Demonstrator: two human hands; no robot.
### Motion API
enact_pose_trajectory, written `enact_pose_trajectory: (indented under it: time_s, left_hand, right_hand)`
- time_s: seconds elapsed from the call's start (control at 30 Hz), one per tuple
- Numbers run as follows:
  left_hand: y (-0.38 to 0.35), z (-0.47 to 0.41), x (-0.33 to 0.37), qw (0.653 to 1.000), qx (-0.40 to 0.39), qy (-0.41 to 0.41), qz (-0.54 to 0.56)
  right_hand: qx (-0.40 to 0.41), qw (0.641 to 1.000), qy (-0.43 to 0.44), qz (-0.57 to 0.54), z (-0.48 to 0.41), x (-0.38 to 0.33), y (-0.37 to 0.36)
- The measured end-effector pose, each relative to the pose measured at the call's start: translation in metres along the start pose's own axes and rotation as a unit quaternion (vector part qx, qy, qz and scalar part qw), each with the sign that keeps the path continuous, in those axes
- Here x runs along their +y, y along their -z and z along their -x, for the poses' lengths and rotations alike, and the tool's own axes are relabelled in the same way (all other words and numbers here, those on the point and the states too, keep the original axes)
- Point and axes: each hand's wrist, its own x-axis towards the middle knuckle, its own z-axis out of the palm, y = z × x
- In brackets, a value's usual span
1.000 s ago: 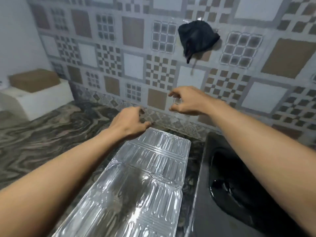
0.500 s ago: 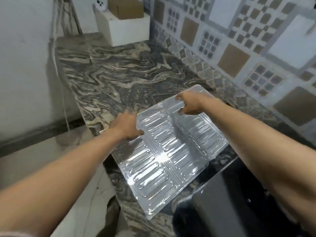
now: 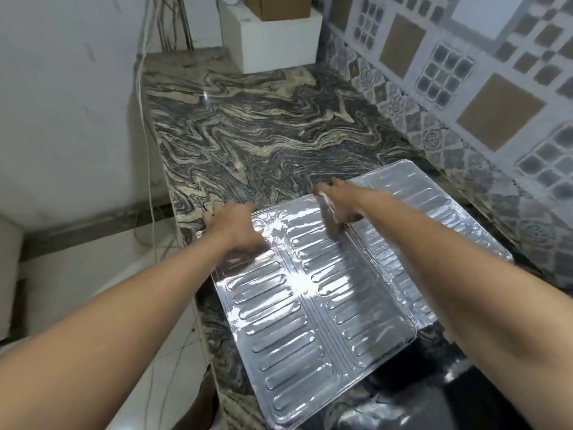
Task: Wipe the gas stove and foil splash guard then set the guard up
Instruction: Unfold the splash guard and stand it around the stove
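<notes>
Fingers spread flat, a person's left hand (image 3: 237, 226) and right hand (image 3: 339, 203) press the far edge of the foil splash guard (image 3: 313, 293), lying unfolded on a swirled marble worktop (image 3: 248, 135); patterned tiled wall (image 3: 465, 72) beside the guard, white box (image 3: 273, 38) beyond it.

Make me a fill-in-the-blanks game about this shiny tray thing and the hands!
1. The foil guard lies ____ on the counter, not standing up.
2. The number of hands touching the guard is ____.
3. The cardboard box sits on top of a ____ block.
4. The left hand is at the guard's corner nearest the counter's ____ edge.

Missing words: flat; two; white; front
</notes>
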Motion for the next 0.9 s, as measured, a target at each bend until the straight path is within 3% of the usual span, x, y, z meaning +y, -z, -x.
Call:
enact_pose_trajectory:
  time_s: [0.13,0.33,0.5,0.77,0.9]
  left_hand:
    - [0.036,0.002,0.011,0.994,0.04,-0.043,0.096]
    - [0.127,0.037,0.055,0.978,0.151,-0.127,0.061]
    - [0.196,0.077,0.085,0.956,0.206,-0.199,0.069]
    - [0.229,0.09,0.099,0.95,0.199,-0.232,0.06]
    - [0.217,0.076,0.097,0.927,0.277,-0.249,0.046]
  right_hand:
    - [0.077,0.997,0.011,-0.01,0.018,0.0,0.02]
    - [0.168,0.985,0.006,-0.041,0.101,0.011,0.108]
    - [0.249,0.969,0.001,-0.004,0.186,0.015,0.169]
    - [0.296,0.953,-0.023,-0.055,0.24,0.01,0.172]
    - [0.302,0.945,-0.032,-0.121,0.239,0.015,0.161]
